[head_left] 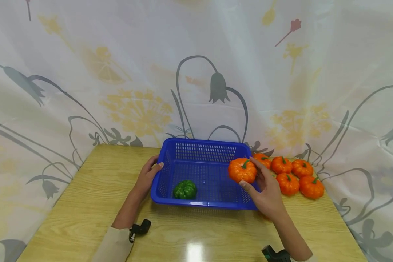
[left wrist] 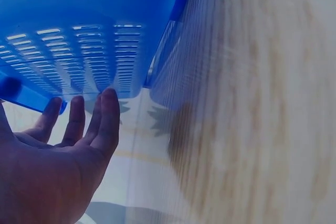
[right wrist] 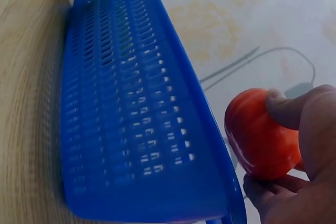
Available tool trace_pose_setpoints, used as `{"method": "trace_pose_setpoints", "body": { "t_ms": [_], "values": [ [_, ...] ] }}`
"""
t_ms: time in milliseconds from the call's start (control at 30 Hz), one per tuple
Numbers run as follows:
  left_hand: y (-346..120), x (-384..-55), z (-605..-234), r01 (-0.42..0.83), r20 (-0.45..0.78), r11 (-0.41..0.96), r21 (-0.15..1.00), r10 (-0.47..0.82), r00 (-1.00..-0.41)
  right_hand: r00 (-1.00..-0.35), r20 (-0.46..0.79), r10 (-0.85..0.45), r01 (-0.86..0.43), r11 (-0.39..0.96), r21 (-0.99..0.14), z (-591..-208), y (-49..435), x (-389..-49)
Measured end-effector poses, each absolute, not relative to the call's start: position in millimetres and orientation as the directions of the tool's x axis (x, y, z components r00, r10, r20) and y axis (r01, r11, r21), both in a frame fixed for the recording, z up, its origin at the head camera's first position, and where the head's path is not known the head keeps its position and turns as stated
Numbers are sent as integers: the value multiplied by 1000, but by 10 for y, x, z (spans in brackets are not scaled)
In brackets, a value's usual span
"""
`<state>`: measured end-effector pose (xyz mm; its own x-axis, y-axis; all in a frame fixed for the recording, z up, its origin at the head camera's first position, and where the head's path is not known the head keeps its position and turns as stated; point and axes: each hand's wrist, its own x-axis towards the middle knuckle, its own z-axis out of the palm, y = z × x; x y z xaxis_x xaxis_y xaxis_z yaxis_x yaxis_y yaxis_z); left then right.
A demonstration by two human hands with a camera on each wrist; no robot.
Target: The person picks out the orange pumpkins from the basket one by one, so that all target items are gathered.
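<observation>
A blue perforated plastic basket (head_left: 203,203) stands on the table, with a dark green pumpkin-shaped vegetable (head_left: 185,189) lying inside at its front left. My left hand (head_left: 147,176) holds the basket's left rim, thumb over the edge; in the left wrist view its fingers (left wrist: 108,114) lie against the slotted outer wall. Over the basket's right end, my right hand (head_left: 268,189) grips a small orange pumpkin (head_left: 242,170) with a green stem. The right wrist view shows the pumpkin (right wrist: 260,132) between thumb and fingers, above the rim's level.
Several more orange pumpkins (head_left: 288,183) are grouped on the table right of the basket. Behind the wooden table (head_left: 95,182) hangs a pale curtain (head_left: 134,72) printed with flowers. A small black camera (head_left: 141,228) is strapped to the left wrist.
</observation>
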<state>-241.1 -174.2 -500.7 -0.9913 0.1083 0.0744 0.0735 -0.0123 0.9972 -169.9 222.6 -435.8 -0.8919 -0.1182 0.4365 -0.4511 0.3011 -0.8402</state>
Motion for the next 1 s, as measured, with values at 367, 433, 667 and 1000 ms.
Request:
{"method": "trace_pose_setpoints", "body": {
  "t_ms": [367,433,667,1000],
  "values": [
    [-1753,-2407,-5021,70,71,-17,997,118,-990,-919,390,-66,-388,340,-857,-4393,2439,-1638],
    [-1753,-2408,-5022,70,71,-16,997,119,-990,-929,366,-50,-359,351,-865,-4394,2474,-1621],
    [-1756,-2426,-5029,69,70,-17,997,114,-991,-947,322,-10,-299,399,-867,-4417,2598,-1567],
    [-1760,-2426,-5030,58,57,7,998,111,-992,-921,387,-39,-369,402,-838,-4508,2817,-1575]
  ]
}}
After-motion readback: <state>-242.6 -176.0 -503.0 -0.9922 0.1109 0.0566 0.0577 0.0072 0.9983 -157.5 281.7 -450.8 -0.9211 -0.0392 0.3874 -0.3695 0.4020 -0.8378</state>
